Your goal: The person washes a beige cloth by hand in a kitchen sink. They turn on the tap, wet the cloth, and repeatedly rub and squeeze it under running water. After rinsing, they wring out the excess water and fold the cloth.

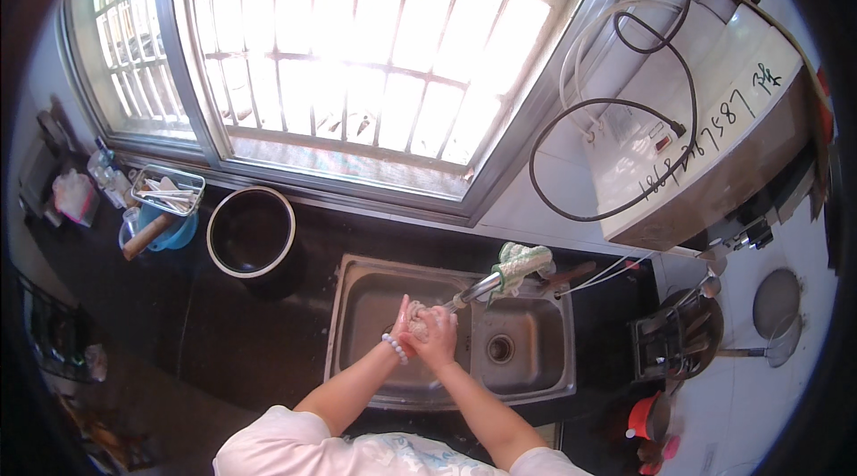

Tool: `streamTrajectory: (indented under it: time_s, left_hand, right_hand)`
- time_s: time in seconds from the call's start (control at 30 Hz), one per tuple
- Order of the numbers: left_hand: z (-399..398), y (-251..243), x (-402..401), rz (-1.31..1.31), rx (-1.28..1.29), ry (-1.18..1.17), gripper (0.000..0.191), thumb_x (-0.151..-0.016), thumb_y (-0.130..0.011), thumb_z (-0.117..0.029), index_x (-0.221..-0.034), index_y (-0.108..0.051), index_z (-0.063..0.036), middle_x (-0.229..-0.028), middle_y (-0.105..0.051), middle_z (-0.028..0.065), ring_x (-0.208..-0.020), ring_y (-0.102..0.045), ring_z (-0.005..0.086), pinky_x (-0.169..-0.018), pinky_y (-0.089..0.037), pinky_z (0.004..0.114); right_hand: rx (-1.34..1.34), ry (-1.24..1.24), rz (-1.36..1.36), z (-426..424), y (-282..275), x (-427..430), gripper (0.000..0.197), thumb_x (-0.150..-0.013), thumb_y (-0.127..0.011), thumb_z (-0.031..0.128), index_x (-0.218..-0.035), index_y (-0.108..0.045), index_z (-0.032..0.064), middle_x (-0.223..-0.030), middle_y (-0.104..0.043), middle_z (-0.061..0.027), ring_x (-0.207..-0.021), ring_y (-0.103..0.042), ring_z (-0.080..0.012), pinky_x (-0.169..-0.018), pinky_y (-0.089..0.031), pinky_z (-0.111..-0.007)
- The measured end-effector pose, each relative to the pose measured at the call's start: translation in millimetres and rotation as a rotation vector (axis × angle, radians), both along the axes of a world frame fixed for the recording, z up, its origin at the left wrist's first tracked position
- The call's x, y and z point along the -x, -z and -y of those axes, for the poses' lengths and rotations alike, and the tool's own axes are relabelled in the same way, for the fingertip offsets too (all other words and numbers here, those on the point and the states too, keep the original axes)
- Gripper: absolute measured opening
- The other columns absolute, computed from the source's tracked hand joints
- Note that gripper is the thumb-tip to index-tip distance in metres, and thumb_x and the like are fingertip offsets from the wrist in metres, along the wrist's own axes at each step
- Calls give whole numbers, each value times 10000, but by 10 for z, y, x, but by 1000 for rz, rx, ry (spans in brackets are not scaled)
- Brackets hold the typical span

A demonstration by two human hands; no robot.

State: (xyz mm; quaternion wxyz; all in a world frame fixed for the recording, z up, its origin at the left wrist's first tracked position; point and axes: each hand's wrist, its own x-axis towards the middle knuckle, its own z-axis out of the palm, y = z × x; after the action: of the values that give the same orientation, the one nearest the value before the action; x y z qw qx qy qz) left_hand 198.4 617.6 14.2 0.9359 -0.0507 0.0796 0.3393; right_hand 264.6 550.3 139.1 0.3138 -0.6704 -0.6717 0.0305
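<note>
My left hand (401, 335), with a white bead bracelet at the wrist, is over the larger basin of a stainless steel double sink (361, 315). My right hand (438, 337) meets it there. Pressed between the two palms is a pale, crumpled bundle (418, 329); whether it is a cloth or a scrubber I cannot tell. My right fingers curl over it, while the left fingers stay fairly straight alongside. The chrome faucet (479, 292) points down at my hands, its end just beside the right fingers. Part of the bundle is hidden by my hands.
A green-and-white cloth (522, 265) hangs on the faucet. The smaller basin (529, 329) has a drain strainer. Left stand a dark round pot (251, 232) and a blue container (175, 233) below a wire basket (167, 191). A wall-mounted white appliance (710, 121) trails a black cable.
</note>
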Motion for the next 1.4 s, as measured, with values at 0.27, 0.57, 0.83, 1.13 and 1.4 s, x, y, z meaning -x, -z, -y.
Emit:
streamTrajectory:
  time_s: [0.27, 0.57, 0.83, 1.13, 1.4]
  left_hand:
    - [227, 152, -83, -81, 44, 41, 275, -846, -473, -369, -847, -587, -119, -903, -624, 78, -818, -601, 237, -738, -493, 380]
    - [370, 46, -42, -584, -287, -98, 240, -853, -483, -338, -865, -606, -132, -796, -613, 36, -768, -600, 200, -645, -477, 332]
    - [-111, 717, 229, -1224, -666, 190, 492, -682, -663, -379, -1059, -521, -97, -1075, -524, 122, -990, -525, 248, -828, -435, 356]
    - [89, -482, 417, -1672, -1459, 668, 503, -666, -661, -369, -1084, -583, -102, -1206, -492, 195, -1102, -494, 340, -947, -399, 394]
    - [-18, -352, 390, -969, -1376, 345, 386, -778, -650, -189, -1116, -544, -35, -1128, -576, 122, -1029, -543, 204, -901, -420, 321]
  right_hand:
    - [32, 18, 55, -88, 24, -25, 302, -708, -644, 448, -770, -624, 152, -782, -618, -90, -679, -612, -284, -584, -491, -395]
    - [309, 235, -275, 11, 476, -143, 289, -813, -550, 343, -849, -667, 81, -761, -641, -148, -696, -621, -306, -626, -491, -366]
    - [252, 316, -1072, -130, 529, -650, 216, -869, -554, 222, -906, -616, 18, -870, -585, -32, -812, -542, -127, -734, -437, -277]
    - [-11, 101, -673, -123, 149, -407, 192, -735, -688, 147, -666, -593, -5, -878, -549, -86, -775, -552, -198, -645, -446, -286]
    - [105, -91, -657, -67, -73, -212, 118, -810, -612, 123, -853, -614, 13, -994, -537, -74, -933, -538, -184, -825, -426, -290]
